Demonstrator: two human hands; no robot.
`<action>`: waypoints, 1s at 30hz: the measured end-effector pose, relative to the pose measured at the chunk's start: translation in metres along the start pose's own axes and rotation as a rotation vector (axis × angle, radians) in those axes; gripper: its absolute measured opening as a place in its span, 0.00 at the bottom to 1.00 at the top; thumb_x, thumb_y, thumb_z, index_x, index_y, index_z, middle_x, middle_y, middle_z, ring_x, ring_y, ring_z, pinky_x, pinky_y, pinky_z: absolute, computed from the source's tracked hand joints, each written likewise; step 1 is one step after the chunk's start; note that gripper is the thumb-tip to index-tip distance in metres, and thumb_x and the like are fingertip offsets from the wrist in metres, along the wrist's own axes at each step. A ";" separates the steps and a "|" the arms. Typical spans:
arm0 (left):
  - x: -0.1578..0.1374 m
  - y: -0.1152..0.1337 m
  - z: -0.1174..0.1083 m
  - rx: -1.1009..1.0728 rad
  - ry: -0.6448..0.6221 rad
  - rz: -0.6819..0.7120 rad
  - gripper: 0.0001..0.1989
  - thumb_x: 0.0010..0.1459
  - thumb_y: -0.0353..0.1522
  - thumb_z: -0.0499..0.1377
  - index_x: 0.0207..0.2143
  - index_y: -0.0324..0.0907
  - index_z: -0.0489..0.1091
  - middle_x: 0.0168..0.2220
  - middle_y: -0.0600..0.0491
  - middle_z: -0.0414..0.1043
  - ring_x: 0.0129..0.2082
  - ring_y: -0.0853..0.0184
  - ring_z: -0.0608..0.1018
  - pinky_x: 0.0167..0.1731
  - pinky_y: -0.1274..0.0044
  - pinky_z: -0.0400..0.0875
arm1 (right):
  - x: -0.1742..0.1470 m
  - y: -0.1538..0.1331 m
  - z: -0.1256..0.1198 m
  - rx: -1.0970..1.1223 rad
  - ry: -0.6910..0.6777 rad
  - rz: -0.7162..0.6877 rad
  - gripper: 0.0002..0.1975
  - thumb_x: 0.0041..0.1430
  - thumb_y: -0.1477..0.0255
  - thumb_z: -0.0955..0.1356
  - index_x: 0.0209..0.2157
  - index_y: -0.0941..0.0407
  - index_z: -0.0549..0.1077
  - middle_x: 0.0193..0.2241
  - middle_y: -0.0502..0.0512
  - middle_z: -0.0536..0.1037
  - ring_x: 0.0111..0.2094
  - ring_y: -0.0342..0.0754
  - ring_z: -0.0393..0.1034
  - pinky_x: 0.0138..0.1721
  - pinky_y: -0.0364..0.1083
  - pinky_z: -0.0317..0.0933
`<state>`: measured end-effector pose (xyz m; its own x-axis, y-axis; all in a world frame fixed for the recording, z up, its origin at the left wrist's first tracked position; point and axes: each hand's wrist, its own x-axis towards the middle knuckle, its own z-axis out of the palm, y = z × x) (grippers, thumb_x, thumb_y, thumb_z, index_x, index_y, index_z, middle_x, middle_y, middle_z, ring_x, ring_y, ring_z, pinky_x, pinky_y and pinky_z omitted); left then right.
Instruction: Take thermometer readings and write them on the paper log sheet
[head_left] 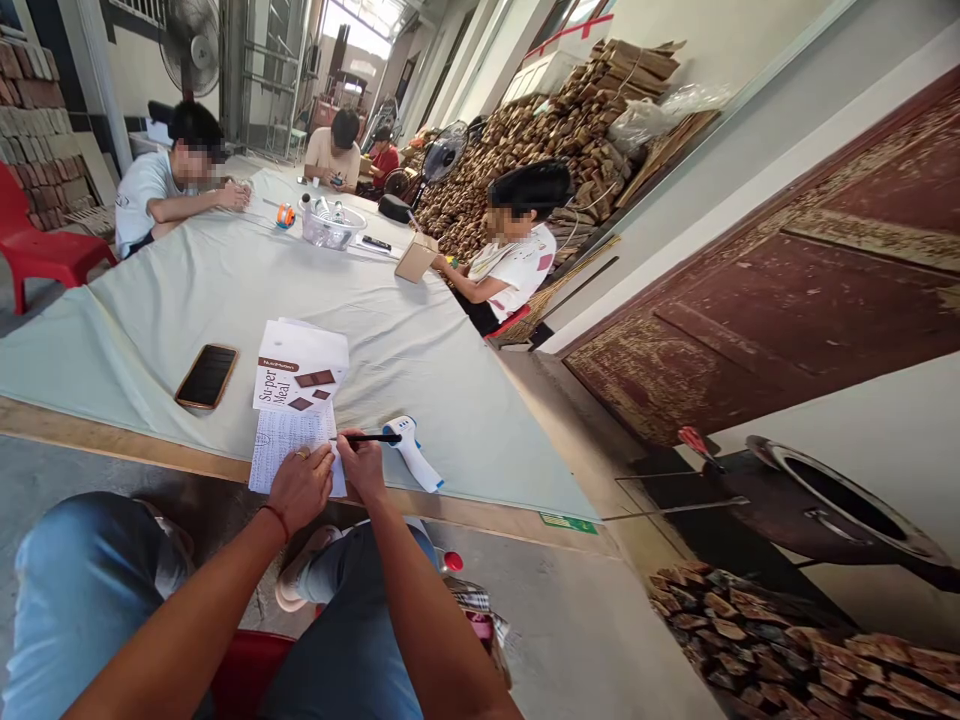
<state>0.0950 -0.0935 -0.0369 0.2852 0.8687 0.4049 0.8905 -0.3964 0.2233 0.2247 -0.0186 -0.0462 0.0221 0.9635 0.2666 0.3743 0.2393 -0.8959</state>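
My right hand [363,468] grips a black pen [371,437], its tip at the right edge of a written sheet. That sheet [279,436] is covered in small handwriting and overhangs the table's front edge a little. Fingers stretched out, my left hand [301,488] lies flat on its lower part, close beside the right hand. Just above, a white printed booklet cover [304,355] reads "Super Meal" with chocolate pictures. A blue-and-white infrared thermometer [414,455] lies to the right of the pen. On the left is a phone [207,376] with a dark screen.
A pale cloth covers the long table [172,320]. Farther along stand a clear plastic basket [328,228], an orange tape roll [285,215] and a cardboard box [416,258]. Several people sit around the table. Stacked firewood [517,150] lines the right wall; a red chair [56,250] stands left.
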 end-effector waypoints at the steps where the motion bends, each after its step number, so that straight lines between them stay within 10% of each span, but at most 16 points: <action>1: 0.000 0.000 0.000 0.000 0.001 -0.001 0.17 0.66 0.31 0.49 0.52 0.39 0.71 0.55 0.45 0.73 0.46 0.58 0.75 0.43 0.65 0.68 | 0.000 0.000 0.000 -0.001 0.002 0.000 0.13 0.51 0.61 0.64 0.25 0.55 0.74 0.22 0.54 0.78 0.26 0.50 0.74 0.33 0.46 0.68; 30: 0.000 -0.001 -0.002 0.021 -0.012 0.005 0.17 0.67 0.32 0.48 0.52 0.38 0.71 0.56 0.45 0.72 0.46 0.57 0.75 0.43 0.64 0.68 | 0.002 0.002 -0.002 0.013 0.023 -0.005 0.14 0.49 0.60 0.63 0.25 0.55 0.72 0.21 0.54 0.77 0.25 0.49 0.72 0.32 0.46 0.67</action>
<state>0.0939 -0.0938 -0.0356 0.2938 0.8705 0.3949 0.8962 -0.3945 0.2028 0.2276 -0.0164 -0.0469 0.0416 0.9593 0.2792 0.3624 0.2460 -0.8990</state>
